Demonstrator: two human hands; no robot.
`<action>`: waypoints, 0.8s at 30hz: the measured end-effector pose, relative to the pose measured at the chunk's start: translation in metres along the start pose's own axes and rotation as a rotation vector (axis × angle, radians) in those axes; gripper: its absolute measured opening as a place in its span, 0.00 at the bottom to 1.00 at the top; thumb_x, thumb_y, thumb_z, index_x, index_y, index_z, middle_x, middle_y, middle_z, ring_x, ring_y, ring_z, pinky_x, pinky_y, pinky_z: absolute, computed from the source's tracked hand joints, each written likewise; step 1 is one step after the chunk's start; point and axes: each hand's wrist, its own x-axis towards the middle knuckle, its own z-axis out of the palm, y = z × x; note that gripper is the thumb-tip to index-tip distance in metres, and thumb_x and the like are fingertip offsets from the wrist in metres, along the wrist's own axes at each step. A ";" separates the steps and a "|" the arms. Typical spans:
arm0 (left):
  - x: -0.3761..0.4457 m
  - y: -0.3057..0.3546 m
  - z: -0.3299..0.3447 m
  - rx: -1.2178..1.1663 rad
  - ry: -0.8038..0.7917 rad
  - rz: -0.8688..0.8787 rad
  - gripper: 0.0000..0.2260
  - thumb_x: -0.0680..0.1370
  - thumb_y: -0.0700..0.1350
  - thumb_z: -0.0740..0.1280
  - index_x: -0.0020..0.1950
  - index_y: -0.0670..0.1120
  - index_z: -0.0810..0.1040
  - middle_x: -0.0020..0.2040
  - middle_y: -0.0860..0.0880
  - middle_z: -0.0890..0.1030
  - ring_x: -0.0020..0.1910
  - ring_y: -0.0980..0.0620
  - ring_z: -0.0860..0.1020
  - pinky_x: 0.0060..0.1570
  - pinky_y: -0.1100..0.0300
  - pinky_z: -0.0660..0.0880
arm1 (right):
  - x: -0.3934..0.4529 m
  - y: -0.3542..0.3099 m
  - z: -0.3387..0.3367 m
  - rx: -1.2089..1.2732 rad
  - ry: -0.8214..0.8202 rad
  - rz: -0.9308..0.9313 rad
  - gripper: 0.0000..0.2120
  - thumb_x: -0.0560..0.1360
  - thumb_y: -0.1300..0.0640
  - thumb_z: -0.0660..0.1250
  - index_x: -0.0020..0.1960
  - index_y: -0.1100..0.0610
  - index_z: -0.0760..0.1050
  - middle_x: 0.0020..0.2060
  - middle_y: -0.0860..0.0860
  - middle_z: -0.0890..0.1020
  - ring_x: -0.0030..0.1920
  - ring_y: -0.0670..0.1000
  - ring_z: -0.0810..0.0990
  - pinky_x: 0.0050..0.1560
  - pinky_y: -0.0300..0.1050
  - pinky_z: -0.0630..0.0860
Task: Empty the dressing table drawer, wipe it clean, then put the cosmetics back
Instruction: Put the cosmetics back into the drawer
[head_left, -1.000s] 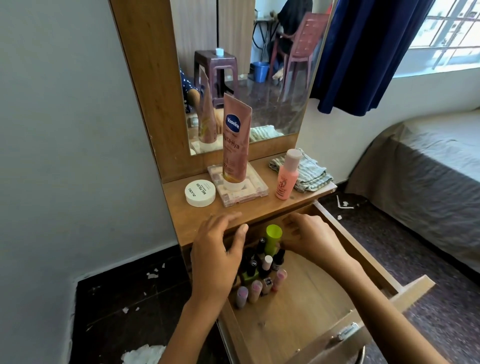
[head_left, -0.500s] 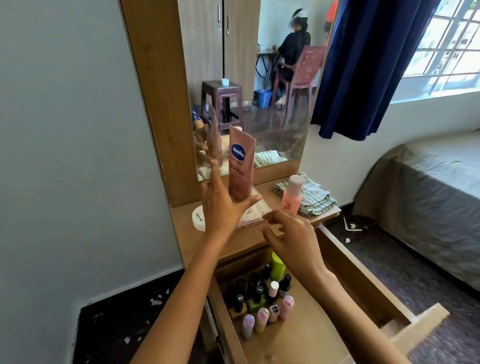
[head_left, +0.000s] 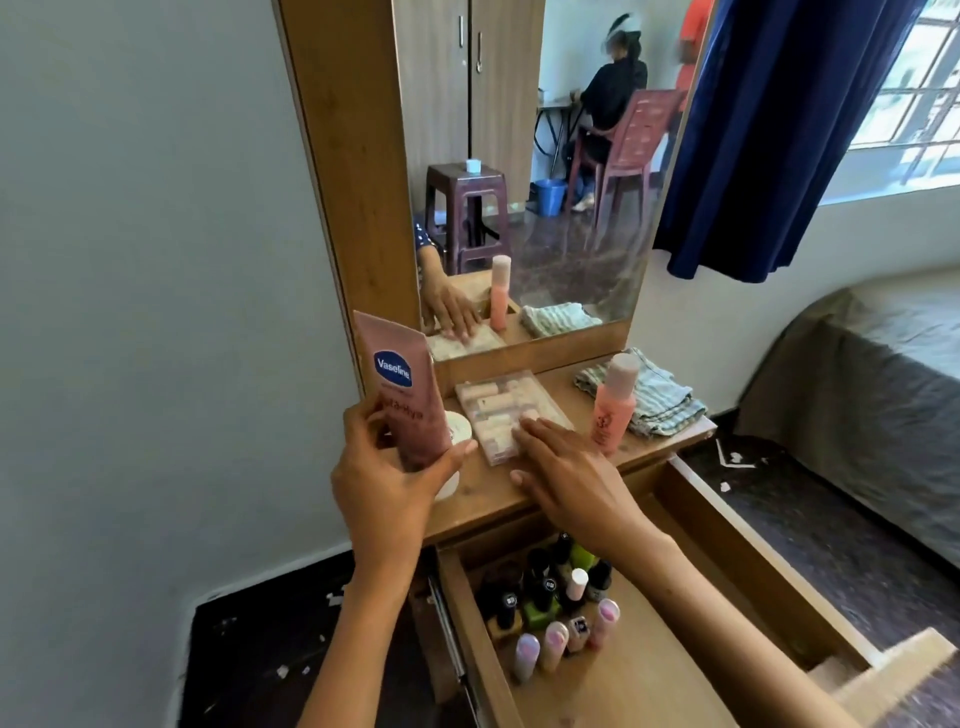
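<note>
Cosmetics are split between two levels of the dressing table: a cluster of small bottles (head_left: 550, 613) stands at the back left of the open drawer (head_left: 649, 680), while a pink lotion tube (head_left: 402, 395), a clear palette case (head_left: 506, 410), a peach bottle (head_left: 613, 402) and a white jar (head_left: 460, 427) remain on the tabletop (head_left: 498, 493).

The risk appears to lie with the peach bottle, which stands upright just beside the right hand (head_left: 566, 467); a sideways brush from that hand or wrist could topple it onto the folded cloth (head_left: 657, 397) or over the edge. The tube, held low near its cap end, could also slip or swing into the mirror frame (head_left: 348, 208).

Left hand (head_left: 384, 483): grip clamped around the tube, thumb and fingers wrapped on opposite sides, lifting it clear of the tabletop. Right hand: fingers straight and flat, resting on the near corner of the palette case, holding nothing.
</note>
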 end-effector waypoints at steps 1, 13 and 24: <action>-0.004 -0.001 -0.001 0.007 0.007 -0.014 0.36 0.58 0.63 0.75 0.59 0.49 0.69 0.52 0.60 0.75 0.44 0.74 0.72 0.40 0.78 0.71 | -0.001 0.001 0.001 -0.007 0.008 0.000 0.25 0.81 0.45 0.55 0.75 0.54 0.61 0.75 0.52 0.63 0.76 0.52 0.60 0.75 0.52 0.59; -0.014 -0.003 0.015 -0.028 0.041 -0.008 0.36 0.61 0.56 0.79 0.61 0.45 0.66 0.55 0.48 0.78 0.46 0.64 0.76 0.40 0.79 0.71 | -0.039 -0.015 -0.005 -0.104 0.136 0.013 0.26 0.68 0.57 0.76 0.65 0.53 0.75 0.64 0.52 0.78 0.66 0.55 0.75 0.64 0.55 0.72; -0.034 -0.002 0.016 0.112 0.102 0.040 0.41 0.63 0.57 0.77 0.67 0.40 0.65 0.62 0.43 0.71 0.60 0.50 0.71 0.52 0.58 0.77 | -0.036 -0.007 -0.002 -0.070 0.257 -0.087 0.24 0.67 0.62 0.77 0.62 0.56 0.79 0.59 0.54 0.81 0.60 0.55 0.80 0.54 0.54 0.80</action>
